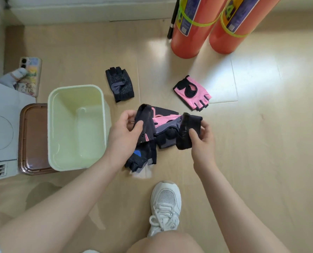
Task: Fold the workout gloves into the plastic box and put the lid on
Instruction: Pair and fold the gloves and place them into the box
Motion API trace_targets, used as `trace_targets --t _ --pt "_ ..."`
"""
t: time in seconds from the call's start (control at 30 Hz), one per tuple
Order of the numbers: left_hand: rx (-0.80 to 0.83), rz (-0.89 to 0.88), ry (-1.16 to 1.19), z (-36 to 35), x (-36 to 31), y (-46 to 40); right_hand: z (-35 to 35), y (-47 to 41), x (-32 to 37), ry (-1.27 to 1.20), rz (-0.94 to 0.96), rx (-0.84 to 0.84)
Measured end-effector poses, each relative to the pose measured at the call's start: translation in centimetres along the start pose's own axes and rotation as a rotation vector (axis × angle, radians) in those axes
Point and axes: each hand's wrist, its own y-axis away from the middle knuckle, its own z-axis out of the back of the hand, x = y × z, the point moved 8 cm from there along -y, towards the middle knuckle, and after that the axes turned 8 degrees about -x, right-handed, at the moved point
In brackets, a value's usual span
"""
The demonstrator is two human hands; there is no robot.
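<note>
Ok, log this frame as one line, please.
stage: folding | left hand: grips black glove | right hand: pinches its other end | plastic box: empty | lid: off, beside box

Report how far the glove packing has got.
Nothing is packed: the pale green plastic box is empty. Both hands, left hand and right hand, hold black gloves. A black glove and pink glove lie on the floor; the brown lid is off.
</note>
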Motion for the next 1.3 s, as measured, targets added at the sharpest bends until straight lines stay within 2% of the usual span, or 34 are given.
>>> trace_targets --t 0.1,0.3,0.53,0.73,0.87,0.97,1.03,1.1,1.13,1.2,1.3 --pt "0.051 -0.01 -0.029 -1.5 -1.0 1.3 -1.7 2.9 2.5 0.032 0.046 0.075" --pt "0.049 -0.024 0.021 -1.5 -1.4 2.4 -5.2 6.3 4.4 0.076 0.099 0.226" --pt "0.049 0.064 0.157 -0.2 0.2 2.5 -6.5 7.8 2.9 -0.005 0.004 0.4" --pt "0.13 -0.034 0.056 0.4 -0.5 2.6 -7.7 8.5 3.2 0.022 0.047 0.305" --pt "0.137 -0.054 0.064 1.8 -0.3 2.7 -9.4 9.9 2.7 -0.054 -0.03 0.534" --pt "0.198 -0.165 -0.012 2.6 -0.8 3.4 -10.1 10.7 3.4 -0.1 -0.028 0.664" --pt "0.128 -0.21 -0.013 4.2 -1.5 3.1 -10.6 11.1 4.2 -0.075 -0.011 0.742" --pt "0.002 -0.192 0.013 6.6 -1.8 2.2 -11.1 11.6 5.1 0.062 0.077 0.801" --pt "-0.047 -0.173 0.016 7.8 -1.8 1.7 -11.5 11.5 5.8 0.141 0.149 0.799" --pt "-0.089 -0.158 0.028 9.9 -1.8 0.8 -11.8 10.8 7.1 0.217 0.253 0.691" --pt "-0.115 -0.073 0.269 12.7 -1.1 0.2 -12.5 9.0 6.6 0.167 0.153 0.553"
